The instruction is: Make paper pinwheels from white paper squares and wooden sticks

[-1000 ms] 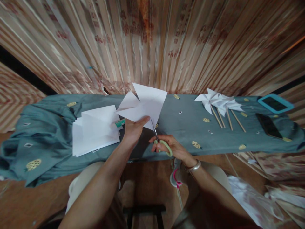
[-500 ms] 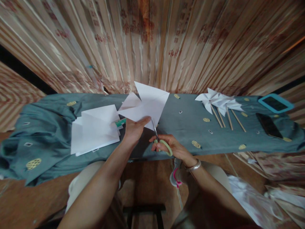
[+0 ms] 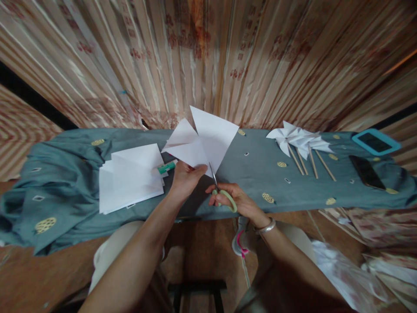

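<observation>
Scissors (image 3: 216, 184) at the near corner of a slit white paper sheet (image 3: 218, 134), one hand on each.
The left hand (image 3: 184, 179) pinches the sheet's near edge, thumb on top; the right hand (image 3: 239, 200) has its fingers through the green scissor handles, though how far the blades part is too small to tell. The sheet lies beyond and left of the right fingers; the scissors' long axis runs forward from them, leaning left, blades overlapping the corner just right of the left thumb. The left hand is nearer the sheet. Left of the left fingers are a green tube (image 3: 167, 167) and a paper stack (image 3: 130, 178); well right of the right fingers, paper pinwheels (image 3: 299, 138) on wooden sticks (image 3: 313, 165) lie on the cloth-covered bench (image 3: 250, 174).
</observation>
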### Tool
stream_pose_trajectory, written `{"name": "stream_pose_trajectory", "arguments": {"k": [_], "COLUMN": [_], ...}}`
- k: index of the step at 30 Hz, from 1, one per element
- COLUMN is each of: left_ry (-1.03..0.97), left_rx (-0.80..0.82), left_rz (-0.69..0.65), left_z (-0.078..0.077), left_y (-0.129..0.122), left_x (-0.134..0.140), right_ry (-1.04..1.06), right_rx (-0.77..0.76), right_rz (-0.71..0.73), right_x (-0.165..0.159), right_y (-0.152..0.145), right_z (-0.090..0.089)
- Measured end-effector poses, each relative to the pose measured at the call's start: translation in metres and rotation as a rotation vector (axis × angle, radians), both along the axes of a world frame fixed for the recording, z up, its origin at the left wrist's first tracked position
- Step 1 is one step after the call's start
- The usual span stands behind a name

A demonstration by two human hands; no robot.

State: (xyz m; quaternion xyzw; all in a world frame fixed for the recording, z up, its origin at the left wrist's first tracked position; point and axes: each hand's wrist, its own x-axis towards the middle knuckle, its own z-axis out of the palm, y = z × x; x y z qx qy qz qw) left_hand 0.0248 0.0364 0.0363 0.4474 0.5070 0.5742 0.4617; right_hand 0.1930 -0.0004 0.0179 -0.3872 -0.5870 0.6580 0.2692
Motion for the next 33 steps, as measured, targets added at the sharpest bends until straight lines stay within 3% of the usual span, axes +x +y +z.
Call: {"name": "stream_pose_trajectory", "arguments": {"k": [15,33], "left_ry": [0.019,0.000], "left_rx": [0.006,0.026], "left_rz": [-0.022,-0.010], "left_z": [0.0024,0.0008], "left_y": [0.0009,0.0026], "left_x": [0.0019,0.0011], "right_ry": [-0.077,-0.044], "right_rx": [0.145,0.033], "right_rz": [-0.069,-0.127], "right_x": [-0.0022,-0.0057], "right_y": [-0.0025,-0.0028], "right_z": [-0.0061,-0.0069]}}
